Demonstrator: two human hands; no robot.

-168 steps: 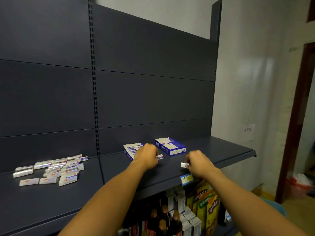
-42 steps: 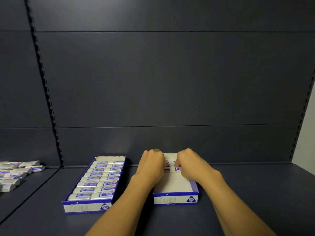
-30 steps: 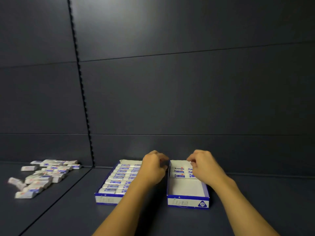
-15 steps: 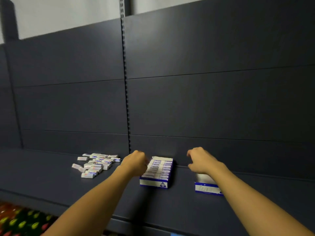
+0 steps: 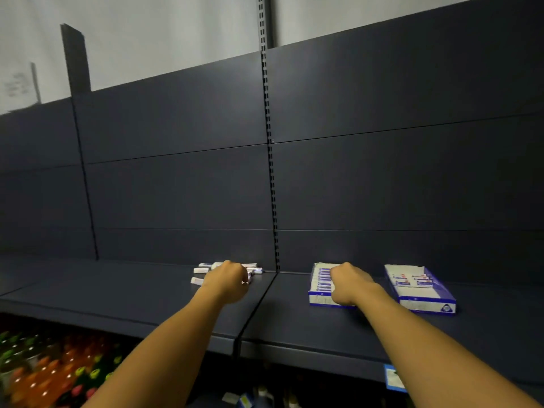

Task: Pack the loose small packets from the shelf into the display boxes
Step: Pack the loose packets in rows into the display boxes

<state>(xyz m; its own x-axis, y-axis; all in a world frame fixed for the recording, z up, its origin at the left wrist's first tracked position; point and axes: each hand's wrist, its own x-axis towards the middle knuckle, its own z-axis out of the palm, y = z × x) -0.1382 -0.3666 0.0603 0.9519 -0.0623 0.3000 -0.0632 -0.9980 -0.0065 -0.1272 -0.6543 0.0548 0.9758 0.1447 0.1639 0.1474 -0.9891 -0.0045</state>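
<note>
Left hand (image 5: 228, 279) curling over loose small packets (image 5: 255, 270), grasp unclear. Right hand (image 5: 348, 282) clenching, apparently empty. Packets likely light, stiff; pinching long edges advised.

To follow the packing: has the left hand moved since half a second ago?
Yes. The left hand moved leftward, from beside the full display box to the loose packets.

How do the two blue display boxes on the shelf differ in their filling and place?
The left display box holds a full run of packets; the right display box holds only a few at its back, its white floor mostly bare. The right hand partly covers the left box; the right box is unobstructed. Both are blue-walled and lidless.
</note>
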